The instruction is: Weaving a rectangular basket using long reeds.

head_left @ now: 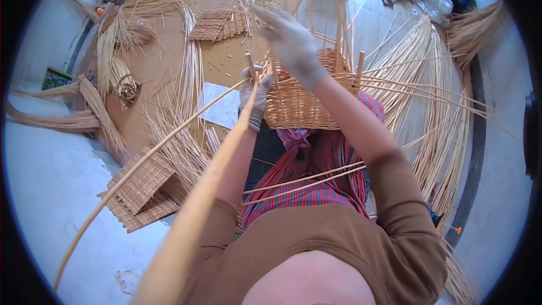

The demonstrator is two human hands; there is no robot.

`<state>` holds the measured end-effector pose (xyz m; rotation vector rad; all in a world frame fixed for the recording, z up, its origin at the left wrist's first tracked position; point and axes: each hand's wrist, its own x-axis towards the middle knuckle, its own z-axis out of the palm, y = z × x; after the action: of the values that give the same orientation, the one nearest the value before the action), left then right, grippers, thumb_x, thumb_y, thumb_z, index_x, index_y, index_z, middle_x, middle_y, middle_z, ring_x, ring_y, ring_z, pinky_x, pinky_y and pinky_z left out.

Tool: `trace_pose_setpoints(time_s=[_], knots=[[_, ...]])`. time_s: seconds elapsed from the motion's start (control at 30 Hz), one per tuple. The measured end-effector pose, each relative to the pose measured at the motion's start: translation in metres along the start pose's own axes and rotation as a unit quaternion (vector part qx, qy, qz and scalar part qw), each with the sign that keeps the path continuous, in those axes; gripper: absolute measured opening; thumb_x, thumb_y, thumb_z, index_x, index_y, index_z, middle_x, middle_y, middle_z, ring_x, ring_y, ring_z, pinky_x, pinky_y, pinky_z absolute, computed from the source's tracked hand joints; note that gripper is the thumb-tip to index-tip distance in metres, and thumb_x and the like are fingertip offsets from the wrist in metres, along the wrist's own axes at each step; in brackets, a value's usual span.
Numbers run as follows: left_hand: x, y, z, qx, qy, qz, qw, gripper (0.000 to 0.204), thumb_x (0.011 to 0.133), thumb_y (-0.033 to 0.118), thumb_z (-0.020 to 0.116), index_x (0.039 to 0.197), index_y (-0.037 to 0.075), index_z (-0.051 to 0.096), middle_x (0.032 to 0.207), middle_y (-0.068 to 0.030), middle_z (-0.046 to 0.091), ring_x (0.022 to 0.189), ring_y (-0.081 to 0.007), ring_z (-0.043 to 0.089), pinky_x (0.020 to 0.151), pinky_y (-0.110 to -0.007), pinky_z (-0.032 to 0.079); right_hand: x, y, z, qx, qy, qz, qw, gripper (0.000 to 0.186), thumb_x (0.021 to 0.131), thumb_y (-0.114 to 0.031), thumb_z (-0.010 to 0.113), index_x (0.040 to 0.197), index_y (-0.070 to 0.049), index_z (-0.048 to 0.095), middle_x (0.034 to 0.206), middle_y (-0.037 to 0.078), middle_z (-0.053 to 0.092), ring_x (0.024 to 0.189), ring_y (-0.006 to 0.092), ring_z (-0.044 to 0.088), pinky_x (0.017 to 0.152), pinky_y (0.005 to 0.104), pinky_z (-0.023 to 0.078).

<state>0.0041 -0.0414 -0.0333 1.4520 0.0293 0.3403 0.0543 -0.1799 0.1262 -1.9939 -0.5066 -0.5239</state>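
Observation:
A partly woven wicker basket [305, 104] rests at my lap, with upright rods rising from its far side and loose canes trailing off to the right. My left hand [255, 93], in a grey glove, is closed round the basket's left corner beside a short wooden post [249, 62]. Two long canes run from this corner toward me; the nearer cane [209, 181] is blurred and passes close to the camera. My right hand [291, 42], also gloved, hovers over the basket's left part, fingers stretched out to the left and slightly smeared. Nothing shows in its palm.
Bundles of split cane [435, 96] fan out on the right. Woven panels [138, 183] lie at the left, and more woven pieces [217, 25] lie farther off. A paper sheet [220, 104] is beside my left hand. Tied bundles [125, 87] stand near the left wall.

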Motion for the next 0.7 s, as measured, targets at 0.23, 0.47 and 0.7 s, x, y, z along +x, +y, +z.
trace_pose_setpoints(time_s=[0.23, 0.47, 0.7], knots=[[-0.008, 0.032, -0.001, -0.123, -0.026, -0.141, 0.982, 0.069, 0.088, 0.003, 0.072, 0.146, 0.007, 0.036, 0.123, -0.0092, 0.060, 0.103, -0.0171, 0.063, 0.087, -0.030, 0.056, -0.013, 0.029, -0.032, 0.064, 0.005, 0.032, 0.997, 0.086, 0.085, 0.004, 0.059, 0.156, -0.015, 0.014, 0.128, 0.017, 0.063, 0.108, 0.0276, 0.067, 0.090, 0.0355, 0.053], [-0.037, 0.017, 0.008, 0.031, 0.150, -0.031, 0.988, 0.039, 0.093, -0.002, 0.059, 0.129, 0.006, 0.047, 0.124, -0.0121, 0.054, 0.103, -0.0173, 0.057, 0.093, -0.034, 0.049, -0.129, 0.088, -0.090, 0.310, 0.162, 0.306, 0.885, 0.010, 0.099, -0.013, 0.061, 0.106, -0.006, 0.060, 0.094, 0.008, 0.071, 0.072, 0.0096, 0.063, 0.062, 0.0218, 0.050], [-0.006, 0.072, 0.069, 0.177, -0.160, -0.114, 0.964, 0.014, 0.098, 0.015, 0.060, 0.103, 0.002, 0.061, 0.098, -0.0088, 0.068, 0.073, -0.0141, 0.067, 0.059, -0.030, 0.055, -0.141, 0.081, -0.098, 0.300, 0.208, 0.229, 0.903, 0.011, 0.095, -0.002, 0.063, 0.099, -0.006, 0.053, 0.093, 0.010, 0.071, 0.072, 0.0107, 0.063, 0.068, 0.0258, 0.052]])
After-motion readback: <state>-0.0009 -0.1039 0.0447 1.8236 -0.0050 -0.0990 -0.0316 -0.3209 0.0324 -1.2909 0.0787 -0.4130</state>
